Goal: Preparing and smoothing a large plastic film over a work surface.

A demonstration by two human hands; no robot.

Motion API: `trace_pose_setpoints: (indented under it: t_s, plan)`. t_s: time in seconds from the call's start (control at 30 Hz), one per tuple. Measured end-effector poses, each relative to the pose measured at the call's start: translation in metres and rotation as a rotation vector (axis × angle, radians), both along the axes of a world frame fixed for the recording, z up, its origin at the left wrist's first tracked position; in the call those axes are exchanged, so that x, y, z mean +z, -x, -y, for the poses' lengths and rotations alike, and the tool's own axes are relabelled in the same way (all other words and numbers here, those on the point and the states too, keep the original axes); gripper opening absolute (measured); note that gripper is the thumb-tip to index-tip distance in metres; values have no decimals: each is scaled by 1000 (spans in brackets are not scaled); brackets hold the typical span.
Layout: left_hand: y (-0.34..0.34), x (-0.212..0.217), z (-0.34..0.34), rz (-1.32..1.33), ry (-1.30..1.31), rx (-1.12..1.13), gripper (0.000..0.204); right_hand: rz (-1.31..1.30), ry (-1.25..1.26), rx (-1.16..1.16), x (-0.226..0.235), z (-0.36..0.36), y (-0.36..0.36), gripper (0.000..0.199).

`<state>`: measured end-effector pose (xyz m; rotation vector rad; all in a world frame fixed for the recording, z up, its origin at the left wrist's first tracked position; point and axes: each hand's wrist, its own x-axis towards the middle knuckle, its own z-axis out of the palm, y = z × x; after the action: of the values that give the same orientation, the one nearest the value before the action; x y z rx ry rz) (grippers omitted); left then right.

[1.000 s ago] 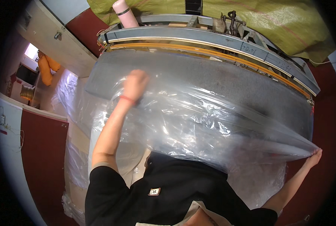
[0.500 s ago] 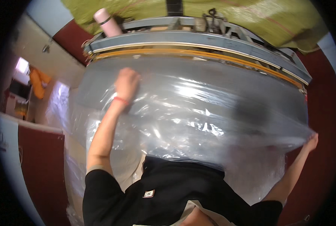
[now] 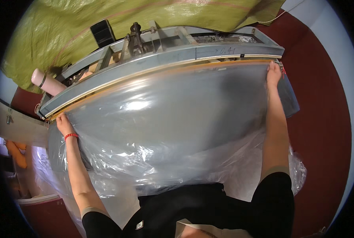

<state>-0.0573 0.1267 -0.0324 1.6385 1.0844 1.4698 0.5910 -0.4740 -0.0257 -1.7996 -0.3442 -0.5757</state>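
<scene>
Left hand: rests at the left end of the clear plastic sheet, fingers closed on its far edge just below the machine's long bar; a red band circles the wrist.
Right hand: stretched out to the right end of the same edge, fingers pinching the sheet against the bar's end.
Hands to each other: well apart, one at each end of the sheet.
Clear plastic sheet: spread flat over the grey bench, its far edge lying along the bar; the near part hangs crumpled and glossy against the person's black shirt.
Long bar: grey metal with an orange strip beneath, running across the bench's far side.
Behind: a green woven tarp and a pale pink roll at the left end.
Floor: dark red, to the right.
</scene>
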Motion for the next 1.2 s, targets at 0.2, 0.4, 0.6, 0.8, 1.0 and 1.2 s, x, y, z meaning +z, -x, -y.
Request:
trace_pose_setpoints:
  t_s: [0.2, 0.4, 0.6, 0.8, 1.0, 1.2]
  plan:
    - [-7, -8, -23, 116, 52, -47, 15, 4, -115, -10, 0, -21, -9, 18]
    - [8, -14, -35, -139, -45, 260, 19, 165, 80, -282, 3, -24, -9, 17]
    - [25, -3, -39, 64, 129, 41, 15, -152, -246, -183, 23, -25, -2, 8]
    - [4, 21, 5, 222, 203, 11, 7, -275, -92, 81, 40, -16, 22, 21]
    - [28, 70, 95, -88, 4, -307, 2, -136, 191, 1, 66, 47, 73, 24]
    - [-3, 98, 191, -8, 137, -542, 5, 210, 586, -570, 73, 137, 62, 33]
